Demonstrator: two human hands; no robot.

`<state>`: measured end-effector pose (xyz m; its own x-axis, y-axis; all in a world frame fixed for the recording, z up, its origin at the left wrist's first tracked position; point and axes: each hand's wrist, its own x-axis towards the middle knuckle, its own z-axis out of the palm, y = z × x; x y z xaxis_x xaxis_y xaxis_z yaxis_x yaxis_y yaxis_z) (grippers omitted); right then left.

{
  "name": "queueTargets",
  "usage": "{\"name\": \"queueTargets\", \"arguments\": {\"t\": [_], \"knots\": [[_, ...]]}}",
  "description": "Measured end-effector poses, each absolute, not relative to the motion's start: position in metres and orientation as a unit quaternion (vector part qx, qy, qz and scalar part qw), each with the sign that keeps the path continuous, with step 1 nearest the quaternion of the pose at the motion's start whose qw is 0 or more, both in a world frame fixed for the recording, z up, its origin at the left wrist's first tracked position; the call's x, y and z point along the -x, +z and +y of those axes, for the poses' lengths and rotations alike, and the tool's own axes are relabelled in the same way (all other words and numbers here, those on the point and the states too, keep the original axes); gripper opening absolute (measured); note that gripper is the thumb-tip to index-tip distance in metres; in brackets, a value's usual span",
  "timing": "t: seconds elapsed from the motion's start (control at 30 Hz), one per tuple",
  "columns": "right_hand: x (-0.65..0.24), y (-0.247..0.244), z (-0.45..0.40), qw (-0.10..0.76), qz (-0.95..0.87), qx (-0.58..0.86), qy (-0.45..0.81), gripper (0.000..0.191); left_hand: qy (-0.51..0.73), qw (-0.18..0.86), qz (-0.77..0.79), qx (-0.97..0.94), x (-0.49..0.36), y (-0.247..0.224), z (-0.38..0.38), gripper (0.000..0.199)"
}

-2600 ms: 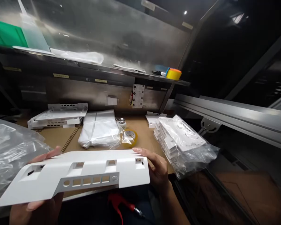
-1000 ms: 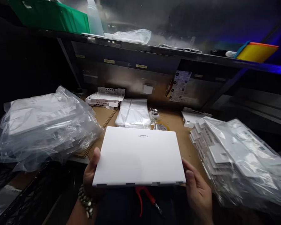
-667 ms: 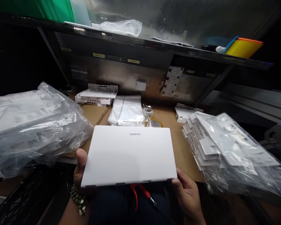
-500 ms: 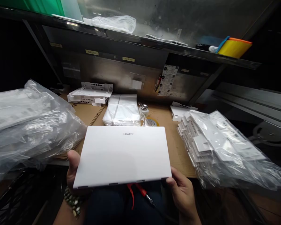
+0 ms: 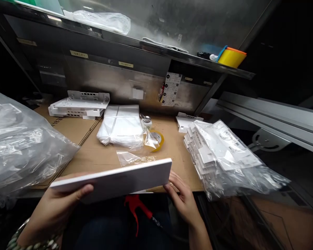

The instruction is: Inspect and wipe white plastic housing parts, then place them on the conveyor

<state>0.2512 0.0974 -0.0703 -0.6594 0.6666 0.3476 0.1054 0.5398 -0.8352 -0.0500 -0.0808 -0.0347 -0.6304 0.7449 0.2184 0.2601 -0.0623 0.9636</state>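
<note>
A white flat panel (image 5: 130,178) is tilted steeply above the front edge of the cardboard-covered bench (image 5: 94,161), so its long thin edge faces up. My left hand (image 5: 62,199) grips its left end, with the thumb along the near face. At the right end, my right hand (image 5: 181,196) holds the panel between thumb and fingers. A red air gun (image 5: 138,206) lies below the panel near my lap. Beyond the panel are a stack of clear plastic bags (image 5: 122,125) and a yellow tape roll (image 5: 158,140).
Bagged white parts (image 5: 23,142) fill the left side; another bagged stack (image 5: 224,149) stands right. White housings (image 5: 80,104) and a single housing (image 5: 186,121) sit behind. A small bottle (image 5: 146,121) stands by the tape. Overhead, a shelf holds a yellow container (image 5: 232,57).
The panel has tipped from showing its broad, lettered face to nearly edge-on, and both hands have turned with it. The view has shifted right, and the tape roll is now uncovered.
</note>
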Motion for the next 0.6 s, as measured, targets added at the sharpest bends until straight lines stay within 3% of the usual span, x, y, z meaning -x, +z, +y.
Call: {"name": "queueTargets", "arguments": {"t": [0.2,0.6], "knots": [[-0.245,-0.081,0.104,0.353,-0.834,0.245,0.347,0.025,0.564,0.124,0.593,-0.561,0.041,-0.017,-0.084,0.009],[-0.237,-0.095,0.124,0.364,-0.847,0.244,0.3,0.014,0.594,0.148,0.582,-0.535,0.03,-0.003,-0.079,0.014]]}}
